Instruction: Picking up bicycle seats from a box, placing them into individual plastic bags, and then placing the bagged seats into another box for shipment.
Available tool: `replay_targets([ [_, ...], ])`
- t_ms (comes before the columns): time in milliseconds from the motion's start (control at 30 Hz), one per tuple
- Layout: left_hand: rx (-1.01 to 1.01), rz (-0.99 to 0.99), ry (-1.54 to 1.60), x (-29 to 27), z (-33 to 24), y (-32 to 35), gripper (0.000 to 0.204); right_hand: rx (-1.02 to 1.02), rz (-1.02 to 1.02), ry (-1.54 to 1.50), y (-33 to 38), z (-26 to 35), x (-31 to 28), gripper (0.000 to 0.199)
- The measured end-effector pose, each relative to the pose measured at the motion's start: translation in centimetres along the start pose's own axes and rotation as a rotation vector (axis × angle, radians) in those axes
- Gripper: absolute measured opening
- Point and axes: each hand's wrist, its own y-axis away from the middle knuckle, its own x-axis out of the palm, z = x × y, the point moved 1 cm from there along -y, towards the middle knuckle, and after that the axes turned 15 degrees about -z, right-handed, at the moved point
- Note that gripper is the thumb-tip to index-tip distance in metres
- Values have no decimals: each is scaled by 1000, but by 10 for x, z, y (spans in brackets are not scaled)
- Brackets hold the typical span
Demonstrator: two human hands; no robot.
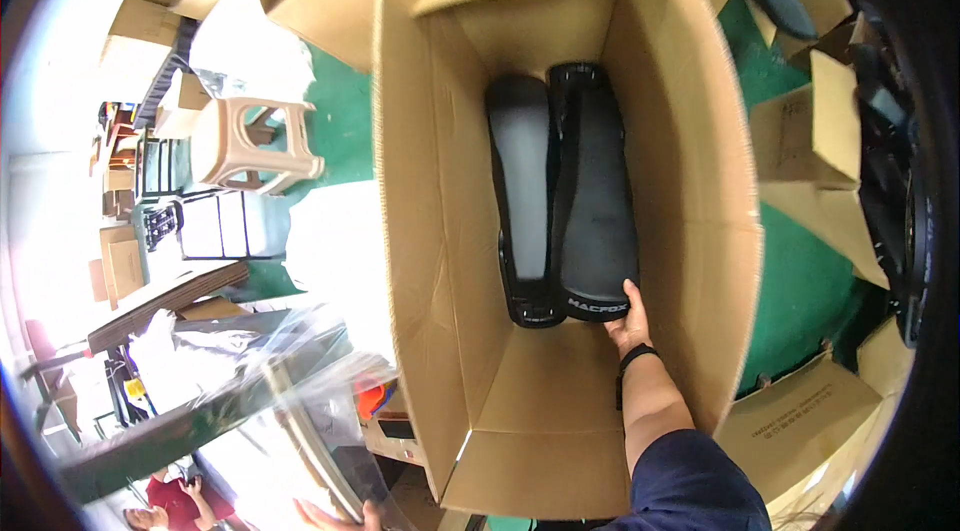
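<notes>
Gripping near end of right-hand black padded seat (600, 201), right hand (628, 323) was nearer; seat extended far inside carton (685, 171), long axis near-far. Left hand (325, 519), beside clear plastic (335, 421): grip unclear.

Two seats (525, 196) side by side in the carton (690, 181), my right fingers (632, 309) in there too; a stool (210, 143) out left of it!
</notes>
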Motion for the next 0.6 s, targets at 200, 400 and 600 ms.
replay_targets([
  [200, 61, -109, 180, -6, -1, -4, 99, -75, 0, -90, 97, 18, 51, 48],
  [400, 13, -211, 542, -3, 5, -8, 111, -12, 83, -120, 225, 25, 10, 33],
  [600, 82, -77, 886, -53, 17, 54, 82, -42, 435, 173, 378, 26, -126, 40],
])
